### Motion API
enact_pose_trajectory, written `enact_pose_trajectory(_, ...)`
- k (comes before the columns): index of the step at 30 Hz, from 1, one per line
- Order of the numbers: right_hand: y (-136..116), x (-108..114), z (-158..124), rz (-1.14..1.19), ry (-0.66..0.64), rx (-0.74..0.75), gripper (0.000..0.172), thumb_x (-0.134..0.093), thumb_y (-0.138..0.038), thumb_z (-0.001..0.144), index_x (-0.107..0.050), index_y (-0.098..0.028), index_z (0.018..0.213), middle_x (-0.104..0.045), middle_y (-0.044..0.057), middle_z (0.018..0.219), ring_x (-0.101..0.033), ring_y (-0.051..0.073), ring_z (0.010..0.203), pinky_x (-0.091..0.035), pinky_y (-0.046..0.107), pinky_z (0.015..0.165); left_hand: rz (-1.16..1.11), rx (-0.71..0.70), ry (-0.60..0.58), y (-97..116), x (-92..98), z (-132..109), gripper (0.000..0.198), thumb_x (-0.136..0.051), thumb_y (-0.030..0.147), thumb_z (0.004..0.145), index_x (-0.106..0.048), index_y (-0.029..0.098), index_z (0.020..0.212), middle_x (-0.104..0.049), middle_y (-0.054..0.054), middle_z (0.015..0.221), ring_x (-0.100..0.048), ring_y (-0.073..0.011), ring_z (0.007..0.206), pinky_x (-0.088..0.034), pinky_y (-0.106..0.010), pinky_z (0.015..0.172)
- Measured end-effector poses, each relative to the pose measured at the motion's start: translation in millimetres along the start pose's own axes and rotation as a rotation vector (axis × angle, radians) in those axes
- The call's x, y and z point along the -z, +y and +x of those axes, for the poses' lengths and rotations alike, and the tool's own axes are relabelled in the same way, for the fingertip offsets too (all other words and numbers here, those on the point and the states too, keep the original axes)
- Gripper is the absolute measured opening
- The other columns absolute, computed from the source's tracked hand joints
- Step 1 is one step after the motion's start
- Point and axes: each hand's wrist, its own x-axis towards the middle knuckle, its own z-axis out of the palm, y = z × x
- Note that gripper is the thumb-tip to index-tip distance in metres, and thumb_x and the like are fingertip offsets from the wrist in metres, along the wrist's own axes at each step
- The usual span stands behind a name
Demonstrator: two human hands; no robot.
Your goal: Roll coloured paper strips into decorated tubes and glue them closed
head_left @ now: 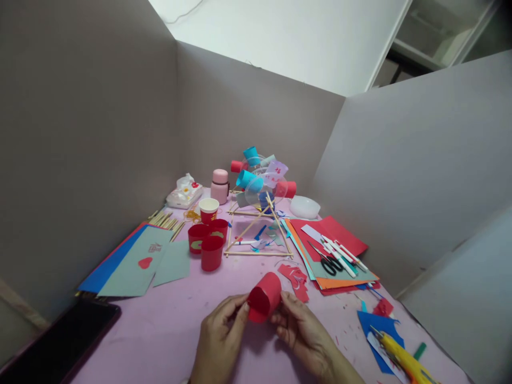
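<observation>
Holding red paper tube (270,294) between hands (223,332) (304,329), both curled inward.

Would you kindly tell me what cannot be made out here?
In the head view:
Red paper roll: far end, hidden by its own wall.
Yellow tool: rear end, cut by the bottom edge.
Dark device: near end, cut by the bottom edge.
Large grey sheet: small marks, too tiny to read.

A plain red tube (273,288) is held tilted between the left hand (224,330) and the right hand (302,328). One open round end is turned toward the lower left, its darker inside exposed; the far end is hidden from view.
</observation>
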Motion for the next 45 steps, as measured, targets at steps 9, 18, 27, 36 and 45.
enact_pose_trajectory(9, 3.0, 0.9, -2.7, -0.111, -0.004, 0.211, 0.03, -0.081, -0.036, 0.061, -0.06, -0.016, 0.072, -0.064, -0.004, 0.06, -0.062, 0.008, 0.047, -0.041, 0.011, 0.036, -0.066, 0.146, 0.012, -7.3, 3.1, 9.5, 0.029, -0.057, 0.038, 0.079, -0.073, 0.018, 0.093, -0.075, -0.005, 0.083, -0.066, -0.023, 0.077, -0.05, -0.028, 0.069)
enact_pose_trajectory(18, -0.2, 8.4, -5.3, -0.294, 0.012, 0.321, 0.032, -0.077, -0.044, 0.062, -0.061, -0.017, 0.069, -0.059, -0.003, 0.059, -0.059, 0.011, 0.054, -0.042, 0.017, 0.045, -0.137, 0.189, -0.042, -9.2, -1.8, 10.1, 0.031, -0.055, 0.039, 0.081, -0.071, 0.016, 0.096, -0.073, -0.005, 0.083, -0.064, -0.0215, 0.076, -0.049, -0.029, 0.069)
enact_pose_trajectory(27, -11.7, 15.5, -7.2, -0.817, 0.078, 0.758, 0.022, -0.059, -0.039, 0.081, -0.065, -0.018, 0.076, -0.063, 0.008, 0.086, -0.061, 0.019, 0.075, -0.048, 0.025, 0.059, -0.146, 0.236, 0.048, -7.6, -1.7, 8.0, 0.036, -0.052, 0.051, 0.08, -0.063, 0.018, 0.091, -0.064, -0.003, 0.075, -0.057, -0.018, 0.066, -0.045, -0.026, 0.059)
enact_pose_trajectory(36, -40.1, -18.6, 22.5, -1.317, -0.233, 0.976, 0.014, -0.05, -0.02, 0.086, -0.064, -0.021, 0.084, -0.061, 0.01, 0.106, -0.061, 0.021, 0.095, -0.051, 0.027, 0.066, -0.156, 0.232, 0.218, -6.6, 1.1, 6.2, 0.04, -0.05, 0.051, 0.081, -0.055, 0.02, 0.106, -0.058, 0.0, 0.078, -0.053, -0.0156, 0.066, -0.046, -0.026, 0.064)
enact_pose_trajectory(45, -47.6, -29.2, 45.0, -1.435, -0.252, 1.012, 0.024, -0.045, -0.014, 0.086, -0.064, -0.022, 0.099, -0.059, 0.011, 0.112, -0.058, 0.023, 0.104, -0.051, 0.033, 0.074, -0.214, 0.246, 0.287, -12.8, 0.6, 7.6, 0.04, -0.051, 0.05, 0.08, -0.053, 0.02, 0.107, -0.06, -0.006, 0.103, -0.056, -0.0186, 0.08, -0.047, -0.028, 0.069)
